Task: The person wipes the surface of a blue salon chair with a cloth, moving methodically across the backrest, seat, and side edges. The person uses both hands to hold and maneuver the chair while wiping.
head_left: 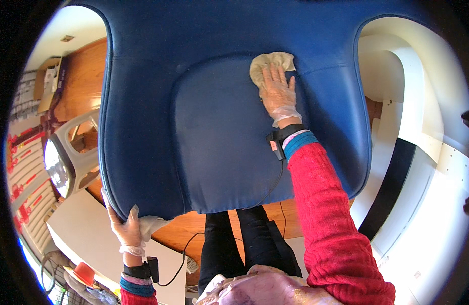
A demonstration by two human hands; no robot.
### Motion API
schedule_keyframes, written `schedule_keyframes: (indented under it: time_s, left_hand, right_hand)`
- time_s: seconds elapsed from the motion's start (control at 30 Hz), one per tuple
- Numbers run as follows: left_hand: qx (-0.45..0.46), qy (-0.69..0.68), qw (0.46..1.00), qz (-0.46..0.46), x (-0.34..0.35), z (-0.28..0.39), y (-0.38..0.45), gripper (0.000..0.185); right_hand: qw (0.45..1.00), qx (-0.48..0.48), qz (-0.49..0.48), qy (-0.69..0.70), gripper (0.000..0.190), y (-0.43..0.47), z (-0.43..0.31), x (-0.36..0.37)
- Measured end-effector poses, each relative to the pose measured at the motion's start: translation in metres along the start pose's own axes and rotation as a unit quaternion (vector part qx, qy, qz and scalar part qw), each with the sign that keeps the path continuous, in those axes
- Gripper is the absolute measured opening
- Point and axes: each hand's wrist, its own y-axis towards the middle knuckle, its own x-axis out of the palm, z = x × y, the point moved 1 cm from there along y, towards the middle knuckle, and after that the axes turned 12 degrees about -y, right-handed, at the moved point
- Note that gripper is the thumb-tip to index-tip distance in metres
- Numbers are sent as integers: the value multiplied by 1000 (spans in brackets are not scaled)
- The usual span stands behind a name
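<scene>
A large blue upholstered chair part (pixel 219 133), leather-like with piped edges and stitched seams, fills the middle of the view. My right hand (pixel 278 91), in a clear plastic glove, lies flat on a beige cloth (pixel 272 61) and presses it against the raised centre panel's upper right. At the lower left corner, my left hand (pixel 127 228), gloved too, holds the piped edge, fingers along its outer side. A pale cloth (pixel 154 224) sticks out beside the left thumb, under the blue edge; whether this hand grips it is unclear.
Cables run from black wrist devices (pixel 278 145). A white table surface (pixel 105 236) lies lower left, near an orange hat (pixel 84 273). A grey plastic frame (pixel 82 148) and a cardboard box (pixel 49 84) stand left. White curved panels (pixel 417 95) are at right, wooden floor (pixel 181 238) below.
</scene>
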Motion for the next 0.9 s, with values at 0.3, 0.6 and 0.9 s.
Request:
schedule_keyframes:
  time_s: [0.3, 0.6, 0.9]
  left_hand:
    - [16, -50, 998, -18, 4, 2, 1, 77]
    - [12, -73, 996, -42, 3, 4, 6, 87]
    - [66, -54, 995, -42, 4, 11, 7, 88]
  right_hand:
    - [996, 84, 33, 28, 65, -21, 38, -7]
    - [993, 94, 67, -3, 62, -2, -2, 15]
    - [996, 11, 82, 28, 63, 13, -85, 13]
